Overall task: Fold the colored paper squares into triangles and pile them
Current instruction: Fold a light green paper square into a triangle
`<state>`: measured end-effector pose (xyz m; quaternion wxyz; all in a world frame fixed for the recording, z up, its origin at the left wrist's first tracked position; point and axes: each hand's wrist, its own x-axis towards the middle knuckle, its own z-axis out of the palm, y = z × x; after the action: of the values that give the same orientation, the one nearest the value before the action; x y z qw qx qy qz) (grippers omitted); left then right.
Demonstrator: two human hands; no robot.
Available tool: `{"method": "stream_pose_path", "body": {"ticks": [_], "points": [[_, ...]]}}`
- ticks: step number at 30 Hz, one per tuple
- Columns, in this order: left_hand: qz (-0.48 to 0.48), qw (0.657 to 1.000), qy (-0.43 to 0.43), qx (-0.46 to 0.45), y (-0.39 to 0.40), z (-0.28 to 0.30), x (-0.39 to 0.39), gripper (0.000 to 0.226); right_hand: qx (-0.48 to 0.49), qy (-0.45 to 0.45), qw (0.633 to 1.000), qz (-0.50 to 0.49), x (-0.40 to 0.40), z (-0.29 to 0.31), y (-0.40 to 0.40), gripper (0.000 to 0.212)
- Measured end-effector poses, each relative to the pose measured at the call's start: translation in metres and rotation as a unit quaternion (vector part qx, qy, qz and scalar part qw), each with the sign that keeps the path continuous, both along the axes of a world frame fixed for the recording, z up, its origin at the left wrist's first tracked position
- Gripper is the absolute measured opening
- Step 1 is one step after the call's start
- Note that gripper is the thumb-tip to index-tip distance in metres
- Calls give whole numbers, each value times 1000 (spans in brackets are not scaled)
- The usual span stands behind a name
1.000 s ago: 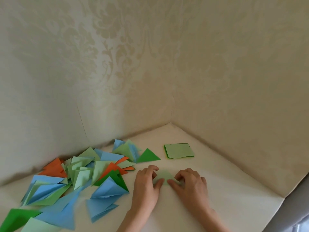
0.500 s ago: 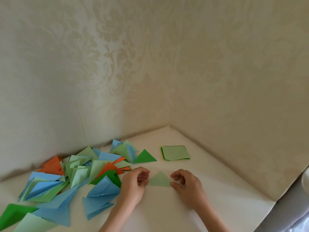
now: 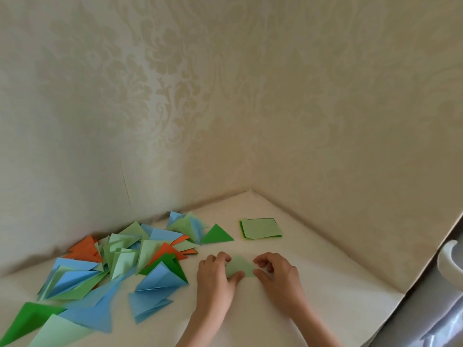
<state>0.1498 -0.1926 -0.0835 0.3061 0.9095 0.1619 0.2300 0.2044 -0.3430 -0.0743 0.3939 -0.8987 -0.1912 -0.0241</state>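
Observation:
A light green folded triangle (image 3: 240, 266) lies on the cream surface between my two hands. My left hand (image 3: 215, 274) pinches its left part with thumb and curled fingers. My right hand (image 3: 276, 272) holds its right corner the same way. Behind them sits a small stack of green paper squares (image 3: 260, 228). To the left spreads a loose pile of folded triangles (image 3: 120, 261) in blue, light green, dark green and orange.
Patterned cream walls (image 3: 325, 121) meet in a corner just behind the squares. The surface's right edge (image 3: 390, 306) runs diagonally, with a grey object and a white curved handle (image 3: 448, 261) beyond it. A single dark green triangle (image 3: 216, 235) lies beside the pile.
The triangle was covered by both hands, then lay flat with the hands apart at its corners. Now both hands have closed in again and pinch it at its two sides.

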Motion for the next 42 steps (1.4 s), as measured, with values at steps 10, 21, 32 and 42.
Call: {"method": "stream_pose_path", "body": {"ticks": [10,21,32,42], "points": [[-18,994,-96,-46,27,0,5,26,30,-65,997,-5,12,0,-4,21],[24,997,-69,-29,63,-3,47,17,-120,-132,984,10,81,3,29,40],[62,991,-84,86,59,-3,44,34,-89,-196,975,-60,82,-9,41,7],[-135,969,-196,72,27,26,19,29,-5,-311,949,-45,36,22,-14,10]]}}
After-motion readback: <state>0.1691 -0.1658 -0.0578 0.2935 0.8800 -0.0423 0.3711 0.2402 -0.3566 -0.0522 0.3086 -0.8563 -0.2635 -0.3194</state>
